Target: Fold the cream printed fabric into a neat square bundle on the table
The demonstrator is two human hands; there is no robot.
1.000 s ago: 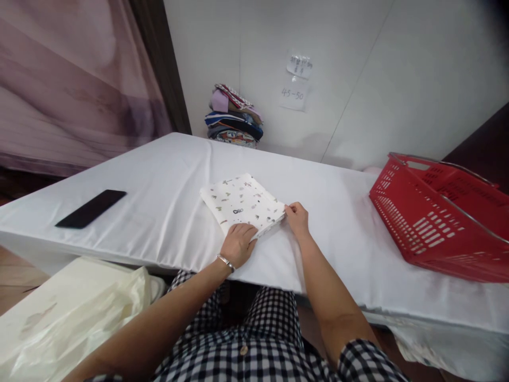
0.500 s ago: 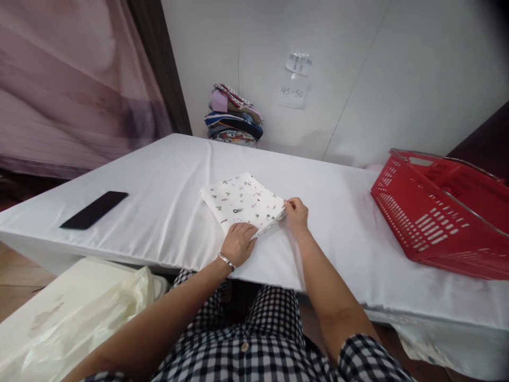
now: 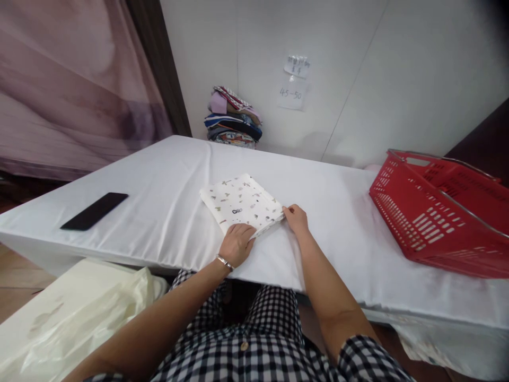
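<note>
Fingers of the left hand (image 3: 237, 243) press flat on the folded cloth (image 3: 240, 204). Just beside them, the right hand (image 3: 296, 218) pinches the cloth's corner.

Black-and-white checked shirt with short sleeves and buttons, silver bracelet (image 3: 224, 261) on the left wrist

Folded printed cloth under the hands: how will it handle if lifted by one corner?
Probably floppy: the folded printed cloth is thin layered fabric lying flat on the table, so a corner lift would likely unfold it. Likely light. The left hand presses its near edge and the right hand touches its corner; it may slide on the smooth sheet.
</note>
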